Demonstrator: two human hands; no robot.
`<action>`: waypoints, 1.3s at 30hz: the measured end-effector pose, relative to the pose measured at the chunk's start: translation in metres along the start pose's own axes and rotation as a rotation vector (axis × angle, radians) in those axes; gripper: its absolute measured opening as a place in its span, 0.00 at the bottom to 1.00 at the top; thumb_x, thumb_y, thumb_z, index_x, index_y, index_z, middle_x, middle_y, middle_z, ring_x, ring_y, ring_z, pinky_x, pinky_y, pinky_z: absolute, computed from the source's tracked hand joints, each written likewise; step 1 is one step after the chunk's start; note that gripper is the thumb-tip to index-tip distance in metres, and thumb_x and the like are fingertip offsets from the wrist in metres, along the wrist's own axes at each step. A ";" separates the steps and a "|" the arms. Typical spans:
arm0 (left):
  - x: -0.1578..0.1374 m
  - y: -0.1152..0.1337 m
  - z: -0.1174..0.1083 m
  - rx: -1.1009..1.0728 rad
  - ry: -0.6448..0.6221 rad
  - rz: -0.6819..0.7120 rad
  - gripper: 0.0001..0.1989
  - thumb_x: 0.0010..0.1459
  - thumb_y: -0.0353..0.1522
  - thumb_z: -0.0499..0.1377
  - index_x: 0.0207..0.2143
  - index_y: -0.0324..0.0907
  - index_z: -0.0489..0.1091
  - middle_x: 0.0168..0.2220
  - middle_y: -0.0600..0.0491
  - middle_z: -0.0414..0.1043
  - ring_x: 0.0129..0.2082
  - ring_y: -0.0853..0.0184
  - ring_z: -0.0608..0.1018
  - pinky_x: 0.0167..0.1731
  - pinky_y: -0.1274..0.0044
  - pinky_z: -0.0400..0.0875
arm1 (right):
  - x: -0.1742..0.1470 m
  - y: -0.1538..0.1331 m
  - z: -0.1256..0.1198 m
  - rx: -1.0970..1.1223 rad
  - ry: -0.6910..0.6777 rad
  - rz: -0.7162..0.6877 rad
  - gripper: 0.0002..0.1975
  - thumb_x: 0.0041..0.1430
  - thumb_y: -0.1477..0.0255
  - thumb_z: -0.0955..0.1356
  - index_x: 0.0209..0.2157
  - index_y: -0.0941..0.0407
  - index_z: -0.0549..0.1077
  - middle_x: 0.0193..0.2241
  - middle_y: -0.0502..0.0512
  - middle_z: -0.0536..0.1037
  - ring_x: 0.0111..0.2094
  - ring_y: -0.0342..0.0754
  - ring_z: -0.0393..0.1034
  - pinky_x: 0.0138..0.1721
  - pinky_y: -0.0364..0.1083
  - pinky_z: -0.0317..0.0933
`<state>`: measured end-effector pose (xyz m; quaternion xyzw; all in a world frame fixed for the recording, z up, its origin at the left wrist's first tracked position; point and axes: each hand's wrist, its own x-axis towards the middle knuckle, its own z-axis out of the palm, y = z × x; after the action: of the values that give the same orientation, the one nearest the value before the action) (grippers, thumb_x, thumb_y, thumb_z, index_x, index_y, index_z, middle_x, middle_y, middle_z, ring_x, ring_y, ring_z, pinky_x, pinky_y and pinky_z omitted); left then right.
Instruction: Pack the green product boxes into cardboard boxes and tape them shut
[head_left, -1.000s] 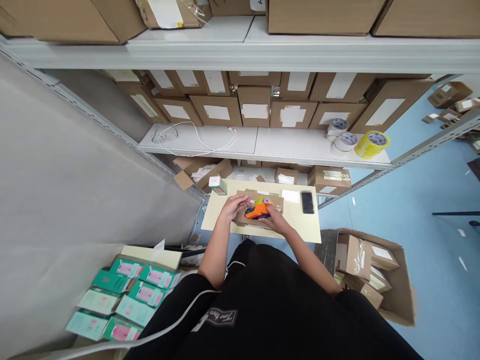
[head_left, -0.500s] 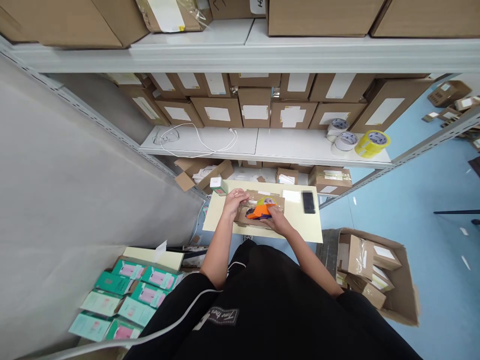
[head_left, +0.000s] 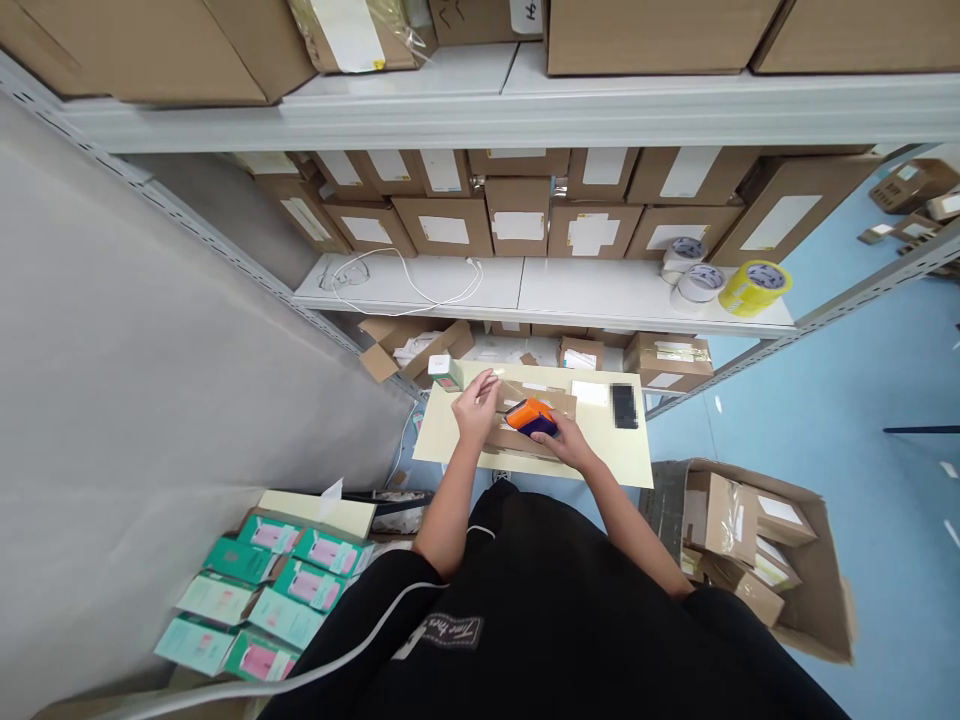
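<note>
My right hand (head_left: pixel 568 440) is closed around an orange and dark blue tape dispenser (head_left: pixel 531 416), tilted above a cardboard box (head_left: pixel 525 452). The box lies on a pale yellow board (head_left: pixel 611 455), with clear tape and white labels on its top. My left hand (head_left: pixel 476 405) is pinched at the box's left end. At its fingertips shows a small pale bit that looks like a piece of tape (head_left: pixel 499 372). A small white and green box (head_left: pixel 445 372) stands upright just left of that hand.
A white card (head_left: pixel 589 392) and a dark phone-like slab (head_left: pixel 624 406) lie at the board's right. Shelving (head_left: pixel 600 285) behind holds cartons, tape rolls (head_left: pixel 754 288) and a white cable (head_left: pixel 420 290). A large carton (head_left: pixel 821 580) of boxes stands right; green packages (head_left: pixel 307 585) lie left.
The tape dispenser has turned in my right hand, showing more of its dark blue side. My left hand has risen slightly toward the box's far left corner. The view has shifted a little.
</note>
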<state>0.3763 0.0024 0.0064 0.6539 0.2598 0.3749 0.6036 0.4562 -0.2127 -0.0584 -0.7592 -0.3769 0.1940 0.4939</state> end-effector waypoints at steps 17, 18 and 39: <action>0.025 -0.006 -0.017 -0.131 -0.060 -0.261 0.24 0.41 0.31 0.75 0.44 0.40 0.80 0.39 0.49 0.80 0.40 0.64 0.82 0.49 0.67 0.79 | 0.000 -0.017 -0.017 -0.150 -0.058 0.061 0.31 0.64 0.49 0.70 0.62 0.52 0.72 0.50 0.61 0.83 0.49 0.60 0.79 0.50 0.56 0.71; 0.024 -0.008 -0.017 -0.118 -0.042 -0.247 0.24 0.42 0.31 0.75 0.45 0.40 0.80 0.37 0.49 0.80 0.40 0.63 0.82 0.49 0.68 0.79 | 0.001 -0.019 -0.017 -0.194 -0.056 0.088 0.31 0.64 0.48 0.69 0.60 0.53 0.74 0.48 0.61 0.84 0.47 0.60 0.79 0.48 0.55 0.71; 0.050 -0.082 -0.065 0.037 0.257 -0.236 0.19 0.41 0.31 0.70 0.38 0.41 0.74 0.36 0.51 0.76 0.36 0.66 0.80 0.42 0.74 0.75 | 0.008 -0.002 -0.088 -0.651 -0.168 0.459 0.28 0.60 0.41 0.68 0.31 0.53 0.79 0.32 0.59 0.83 0.36 0.56 0.77 0.29 0.45 0.54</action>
<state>0.3626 0.0924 -0.0661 0.5767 0.4165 0.3771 0.5931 0.5188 -0.2591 -0.0177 -0.9218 -0.2783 0.2313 0.1389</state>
